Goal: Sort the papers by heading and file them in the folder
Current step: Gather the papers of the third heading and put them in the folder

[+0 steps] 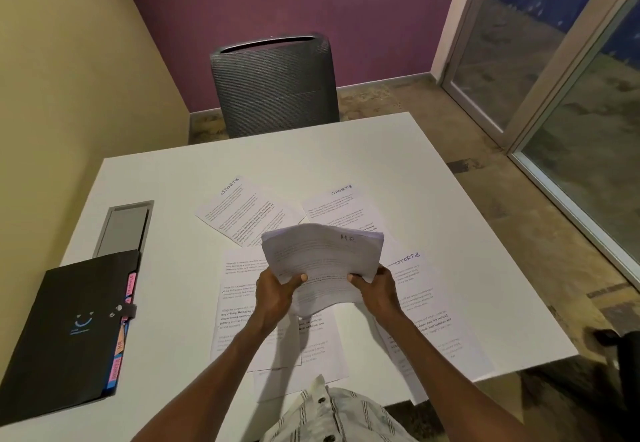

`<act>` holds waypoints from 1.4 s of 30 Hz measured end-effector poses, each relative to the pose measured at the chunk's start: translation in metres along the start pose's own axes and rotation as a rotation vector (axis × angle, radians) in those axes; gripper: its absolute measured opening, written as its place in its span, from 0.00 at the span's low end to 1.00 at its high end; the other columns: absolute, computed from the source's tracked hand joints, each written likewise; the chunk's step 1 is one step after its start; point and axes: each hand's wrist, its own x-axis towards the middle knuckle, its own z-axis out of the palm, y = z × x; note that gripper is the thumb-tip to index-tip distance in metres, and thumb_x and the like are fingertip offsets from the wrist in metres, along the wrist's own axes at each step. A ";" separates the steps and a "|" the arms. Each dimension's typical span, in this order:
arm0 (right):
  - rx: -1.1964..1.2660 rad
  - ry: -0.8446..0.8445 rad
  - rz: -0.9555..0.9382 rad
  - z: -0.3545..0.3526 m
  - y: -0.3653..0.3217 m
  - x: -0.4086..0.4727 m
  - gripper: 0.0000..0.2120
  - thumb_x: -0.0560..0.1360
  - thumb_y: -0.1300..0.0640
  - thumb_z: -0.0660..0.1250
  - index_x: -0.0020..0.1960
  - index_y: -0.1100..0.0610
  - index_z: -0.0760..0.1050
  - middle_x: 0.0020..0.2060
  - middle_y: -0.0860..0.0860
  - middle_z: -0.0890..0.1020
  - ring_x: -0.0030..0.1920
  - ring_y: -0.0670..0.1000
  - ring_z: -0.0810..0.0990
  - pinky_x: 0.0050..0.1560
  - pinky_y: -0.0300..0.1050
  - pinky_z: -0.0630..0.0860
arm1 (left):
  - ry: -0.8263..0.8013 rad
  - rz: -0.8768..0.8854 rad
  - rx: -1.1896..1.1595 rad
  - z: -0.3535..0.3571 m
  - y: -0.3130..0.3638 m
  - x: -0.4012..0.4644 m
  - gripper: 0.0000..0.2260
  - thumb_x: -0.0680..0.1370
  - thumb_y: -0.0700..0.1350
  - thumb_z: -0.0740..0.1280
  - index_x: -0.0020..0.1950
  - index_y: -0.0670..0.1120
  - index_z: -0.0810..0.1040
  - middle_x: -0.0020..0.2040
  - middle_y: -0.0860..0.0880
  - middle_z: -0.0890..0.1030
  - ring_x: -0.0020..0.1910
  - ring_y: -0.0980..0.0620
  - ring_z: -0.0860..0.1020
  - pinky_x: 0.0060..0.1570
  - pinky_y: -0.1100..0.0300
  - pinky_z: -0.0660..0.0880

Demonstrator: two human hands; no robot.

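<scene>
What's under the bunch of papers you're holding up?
More printed sheets on the white table, one headed SPORTS. The held stack and both hands cover the middle sheets' headings.

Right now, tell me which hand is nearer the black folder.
Left. The left hand grips the held stack's left edge, on the side toward the black folder; the right hand grips its right edge, farther away.

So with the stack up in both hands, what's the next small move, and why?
Probably lay the top sheet down as a new pile. The stack, held by the left hand and right hand, shows "HR" on top, while the sheets on the table with readable headings say "SPORTS". The folder is shut.
</scene>
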 end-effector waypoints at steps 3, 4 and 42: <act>-0.005 0.009 -0.028 -0.004 -0.015 0.007 0.13 0.72 0.65 0.73 0.55 0.58 0.76 0.45 0.52 0.82 0.44 0.52 0.79 0.34 0.31 0.75 | -0.045 0.019 -0.024 -0.008 0.012 0.008 0.17 0.71 0.50 0.77 0.57 0.48 0.81 0.52 0.52 0.85 0.51 0.52 0.83 0.50 0.50 0.81; -0.027 0.006 -0.052 -0.006 -0.021 0.008 0.13 0.72 0.64 0.73 0.55 0.56 0.76 0.45 0.51 0.82 0.43 0.49 0.80 0.35 0.32 0.75 | -0.060 0.021 -0.018 -0.012 0.016 0.011 0.19 0.70 0.53 0.77 0.58 0.49 0.82 0.52 0.53 0.85 0.51 0.52 0.83 0.51 0.49 0.81; -0.289 -0.084 -0.168 0.175 -0.081 -0.009 0.21 0.78 0.59 0.66 0.71 0.55 0.67 0.63 0.50 0.78 0.61 0.51 0.76 0.60 0.44 0.70 | -0.166 -0.432 -0.590 -0.215 -0.046 0.004 0.15 0.85 0.49 0.57 0.58 0.41 0.80 0.53 0.43 0.85 0.51 0.43 0.84 0.48 0.52 0.82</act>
